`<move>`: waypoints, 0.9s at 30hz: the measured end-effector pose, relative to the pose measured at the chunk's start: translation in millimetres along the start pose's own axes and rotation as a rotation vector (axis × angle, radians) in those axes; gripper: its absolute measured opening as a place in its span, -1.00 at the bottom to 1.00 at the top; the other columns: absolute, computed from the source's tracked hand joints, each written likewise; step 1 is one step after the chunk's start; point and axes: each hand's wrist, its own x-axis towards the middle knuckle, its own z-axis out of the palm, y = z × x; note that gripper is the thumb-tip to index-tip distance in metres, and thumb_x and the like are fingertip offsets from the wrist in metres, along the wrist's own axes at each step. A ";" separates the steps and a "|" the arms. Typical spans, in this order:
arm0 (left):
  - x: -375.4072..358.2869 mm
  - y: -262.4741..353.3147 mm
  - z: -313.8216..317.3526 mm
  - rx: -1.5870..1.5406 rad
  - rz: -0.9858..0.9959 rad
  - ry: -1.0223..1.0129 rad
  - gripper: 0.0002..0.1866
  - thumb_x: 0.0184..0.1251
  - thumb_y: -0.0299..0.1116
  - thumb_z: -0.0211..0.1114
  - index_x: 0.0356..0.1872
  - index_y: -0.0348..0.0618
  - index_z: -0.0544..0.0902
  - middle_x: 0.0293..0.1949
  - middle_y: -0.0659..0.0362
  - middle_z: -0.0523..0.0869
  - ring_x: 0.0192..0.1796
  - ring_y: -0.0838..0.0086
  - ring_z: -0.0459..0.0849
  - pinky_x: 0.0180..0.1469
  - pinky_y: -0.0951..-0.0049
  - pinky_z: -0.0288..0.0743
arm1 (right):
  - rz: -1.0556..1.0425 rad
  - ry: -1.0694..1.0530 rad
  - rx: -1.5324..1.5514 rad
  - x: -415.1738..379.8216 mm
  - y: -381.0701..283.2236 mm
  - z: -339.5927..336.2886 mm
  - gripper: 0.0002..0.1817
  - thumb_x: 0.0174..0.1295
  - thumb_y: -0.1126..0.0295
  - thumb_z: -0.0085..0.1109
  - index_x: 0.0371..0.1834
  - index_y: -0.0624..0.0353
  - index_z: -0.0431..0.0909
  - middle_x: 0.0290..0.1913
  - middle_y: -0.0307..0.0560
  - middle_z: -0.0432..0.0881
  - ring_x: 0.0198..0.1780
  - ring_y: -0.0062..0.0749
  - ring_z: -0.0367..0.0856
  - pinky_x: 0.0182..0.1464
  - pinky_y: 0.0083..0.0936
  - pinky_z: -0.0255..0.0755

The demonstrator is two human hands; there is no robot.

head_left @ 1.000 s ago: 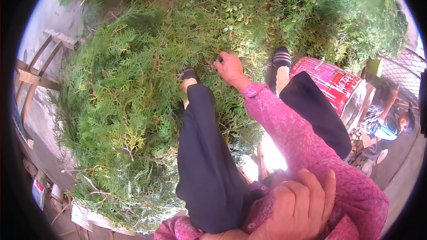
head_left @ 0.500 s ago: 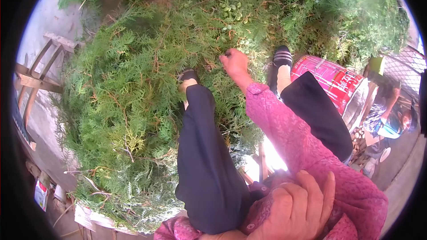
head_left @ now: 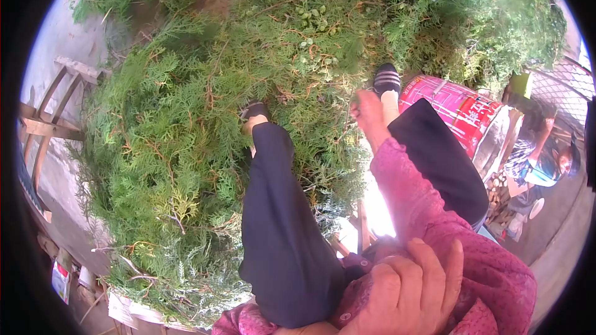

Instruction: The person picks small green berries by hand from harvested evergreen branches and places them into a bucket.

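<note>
My right hand [head_left: 369, 113] is lifted over the edge of a big heap of green cypress-like branches [head_left: 180, 124], beside my right shoe [head_left: 387, 79]. Its fingers are curled together and slightly blurred; whatever is between them is too small or hidden to make out. Across my lap at the bottom lies my left hand [head_left: 406, 288], palm down by the pink right sleeve [head_left: 413, 186]. Its fingers are loosely stretched and apart, with nothing visible in them. Small round pale-green cones [head_left: 310, 18] show among the twigs.
A red-and-white printed container [head_left: 459, 115] lies on its side right of my foot. Another person [head_left: 540, 155] sits at the far right, near a pile of small pieces [head_left: 498, 192]. Wooden frame pieces [head_left: 53, 118] stand at the left by the wall.
My right hand has moved right and a little back from the branches toward my right shoe. Earlier a small dark thing showed at its fingertips. The left hand stays in place.
</note>
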 end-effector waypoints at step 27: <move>10.5 14.6 9.2 -0.080 0.026 -0.146 -0.67 -0.01 -0.50 0.15 -0.14 -0.34 0.51 -0.39 -0.05 0.56 -0.43 0.34 0.53 -0.44 0.52 0.43 | -0.498 0.190 -1.085 43.5 -24.5 -17.9 -0.63 0.08 0.27 0.09 -0.09 0.26 0.42 -0.26 0.23 0.58 -0.21 -0.09 0.59 -0.22 -0.35 0.44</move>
